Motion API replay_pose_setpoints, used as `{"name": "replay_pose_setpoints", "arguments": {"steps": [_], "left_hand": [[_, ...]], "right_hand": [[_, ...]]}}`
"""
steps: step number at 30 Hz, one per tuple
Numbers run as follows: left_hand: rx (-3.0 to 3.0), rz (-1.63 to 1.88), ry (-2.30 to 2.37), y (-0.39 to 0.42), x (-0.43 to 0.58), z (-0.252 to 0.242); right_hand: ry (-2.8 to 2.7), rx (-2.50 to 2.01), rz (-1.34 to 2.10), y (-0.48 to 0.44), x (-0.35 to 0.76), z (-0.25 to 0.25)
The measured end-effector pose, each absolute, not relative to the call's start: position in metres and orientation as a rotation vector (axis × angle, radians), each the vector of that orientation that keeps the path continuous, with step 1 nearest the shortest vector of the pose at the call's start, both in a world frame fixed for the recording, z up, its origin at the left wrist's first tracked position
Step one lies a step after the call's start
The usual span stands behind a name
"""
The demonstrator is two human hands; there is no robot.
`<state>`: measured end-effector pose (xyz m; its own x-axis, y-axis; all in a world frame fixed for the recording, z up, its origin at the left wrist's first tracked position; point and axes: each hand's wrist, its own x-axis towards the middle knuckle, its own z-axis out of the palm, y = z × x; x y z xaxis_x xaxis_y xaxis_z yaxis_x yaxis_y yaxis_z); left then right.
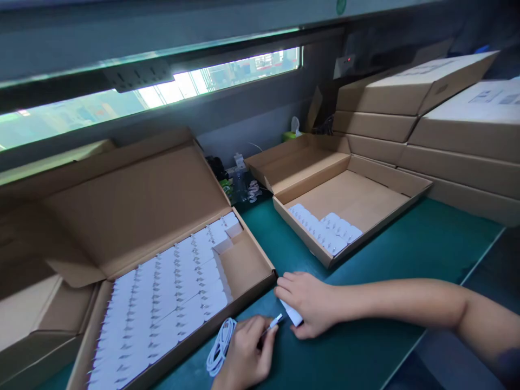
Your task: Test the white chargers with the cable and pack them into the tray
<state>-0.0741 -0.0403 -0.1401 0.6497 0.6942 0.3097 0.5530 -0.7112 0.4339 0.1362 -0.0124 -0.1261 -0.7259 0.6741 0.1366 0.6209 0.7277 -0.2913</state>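
Left hand (244,355): held a white cable (220,346) | right hand (304,303): held a white card (292,314) | near: cardboard box (247,260) of white chargers (162,292) | on green counter (385,254)

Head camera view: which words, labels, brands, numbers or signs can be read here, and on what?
No text is legible.
Printed marks on the white-topped tan cardboard box: too blurred to read.
Round green sticker on the grey overhead beam: cut off, unreadable.
White plug adapters in the open brown carton: any markings too small to read.
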Motion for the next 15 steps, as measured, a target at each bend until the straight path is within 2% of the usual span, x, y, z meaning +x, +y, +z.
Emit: {"name": "replay_pose_setpoints", "arguments": {"steps": [4, 10, 15], "left_hand": [[2.535, 0.812, 1.009, -0.039, -0.074, -0.142], [2.429, 0.835, 1.095, -0.04, -0.07, -0.138], [2.388, 0.819, 1.087, -0.039, -0.068, -0.137]], "right_hand": [[-2.686, -0.978, 0.387, -0.009, 0.137, -0.124], [-2.473, -0.563, 0.699, 0.0, 0.167, -0.116], [-2.355, -0.772, 0.972, -0.002, 0.194, -0.134]]}}
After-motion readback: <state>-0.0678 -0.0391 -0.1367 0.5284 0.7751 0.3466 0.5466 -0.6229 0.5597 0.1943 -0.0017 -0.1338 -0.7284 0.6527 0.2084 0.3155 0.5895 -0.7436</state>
